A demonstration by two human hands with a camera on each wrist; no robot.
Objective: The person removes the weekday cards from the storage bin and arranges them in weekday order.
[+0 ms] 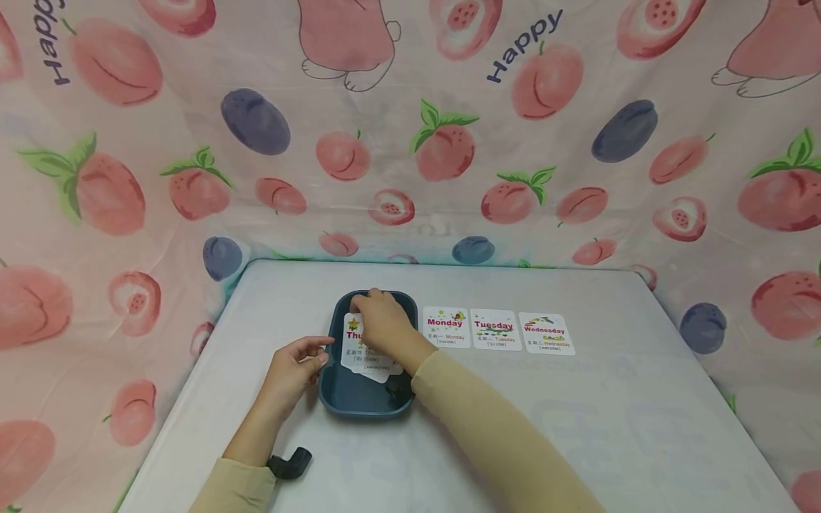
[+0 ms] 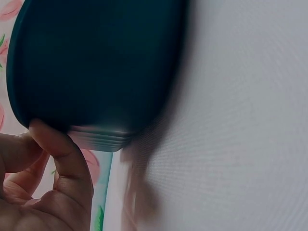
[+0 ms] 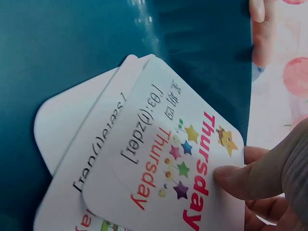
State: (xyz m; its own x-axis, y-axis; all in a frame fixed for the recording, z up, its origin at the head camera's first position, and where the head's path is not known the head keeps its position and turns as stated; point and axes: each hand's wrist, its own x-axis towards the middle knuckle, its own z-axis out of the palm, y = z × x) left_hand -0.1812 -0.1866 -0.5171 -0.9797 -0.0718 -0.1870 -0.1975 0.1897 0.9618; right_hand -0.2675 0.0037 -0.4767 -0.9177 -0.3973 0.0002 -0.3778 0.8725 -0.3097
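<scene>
A dark blue tray [image 1: 365, 405] stands on the table with several white cards in it. Inside it, my right hand [image 1: 386, 324] pinches the top card, marked Thursday [image 3: 166, 159]; in the right wrist view the thumb lies on its printed face and other fingers go under its edge. Beneath it, more cards [image 3: 72, 108] fan out, mostly covered. At the tray's left side, my left hand [image 1: 291, 370] holds the rim with thumb and fingertips; the left wrist view shows a fingertip against the tray's edge [image 2: 43, 120].
Right of the tray, a Monday card [image 1: 445, 328], a Tuesday card [image 1: 496, 330] and a Wednesday card [image 1: 546, 334] lie in a row on the white table [image 1: 577, 427]. A fruit-print cloth [image 1: 398, 128] hangs behind. Black wrist gear [image 1: 291, 463] sits by the left sleeve.
</scene>
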